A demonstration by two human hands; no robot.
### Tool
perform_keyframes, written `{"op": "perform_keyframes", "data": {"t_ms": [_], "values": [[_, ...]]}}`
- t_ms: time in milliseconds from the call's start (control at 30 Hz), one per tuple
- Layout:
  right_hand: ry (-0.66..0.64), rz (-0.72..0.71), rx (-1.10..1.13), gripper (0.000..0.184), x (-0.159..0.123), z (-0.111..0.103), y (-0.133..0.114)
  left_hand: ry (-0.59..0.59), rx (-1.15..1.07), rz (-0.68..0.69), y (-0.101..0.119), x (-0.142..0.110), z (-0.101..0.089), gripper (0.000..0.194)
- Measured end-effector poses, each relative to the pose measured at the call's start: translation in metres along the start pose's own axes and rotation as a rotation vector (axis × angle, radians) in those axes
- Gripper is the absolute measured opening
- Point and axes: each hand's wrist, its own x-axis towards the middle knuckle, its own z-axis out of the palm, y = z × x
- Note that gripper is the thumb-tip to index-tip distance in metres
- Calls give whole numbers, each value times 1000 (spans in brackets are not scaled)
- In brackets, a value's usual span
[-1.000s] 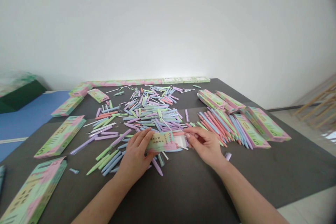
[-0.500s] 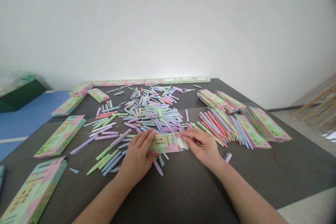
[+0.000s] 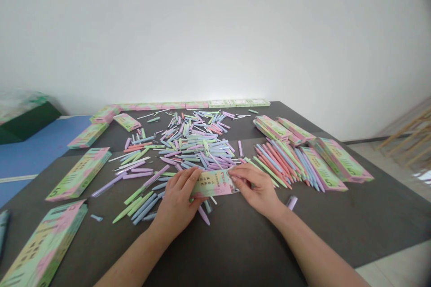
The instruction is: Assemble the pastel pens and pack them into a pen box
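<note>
Between my hands, above the table, is a small pink and green printed pen box (image 3: pixel 215 183). My left hand (image 3: pixel 180 195) wraps round its left end, thumb below and fingers on top. With bent fingers my right hand (image 3: pixel 256 188) grips the right end, where the end flap is mostly hidden. Right behind the box spreads a heap of pastel pens and pen parts (image 3: pixel 198 148). A purple pen (image 3: pixel 204 216) pokes out under the box by my left hand. Green and blue pens (image 3: pixel 141 206) lie left of that hand.
Sorted pens (image 3: pixel 283 161) lie to the right beside several pen boxes (image 3: pixel 343 159). More boxes line the left side (image 3: pixel 79 174) and the table's back edge (image 3: pixel 195 105). A purple cap (image 3: pixel 292 202) rests near my right forearm. A green bin (image 3: pixel 30 121) stands at far left.
My right fingers have moved slightly left against the box's right end, and the white flap there now shows less. My left hand keeps its hold.
</note>
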Motion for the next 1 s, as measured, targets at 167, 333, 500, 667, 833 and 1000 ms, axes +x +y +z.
{"op": "perform_keyframes", "data": {"t_ms": [167,333,500,667,833,1000], "values": [[-27,-11,-42,32,-1,0,-3,4,-11,-30,0,0,0,63],[16,17,-8,37,1,-12,-5,20,-44,-73,-1,1,0,61],[-8,-13,-19,29,2,-20,-7,23,-75,-125,-2,2,1,62],[-37,-53,-74,21,3,-14,-7,33,-75,-137,-1,2,-1,62],[-28,-57,-94,16,1,-8,-2,17,-100,-138,2,2,0,60],[-18,-51,-79,18,0,-5,0,4,-104,-138,4,1,1,62]]}}
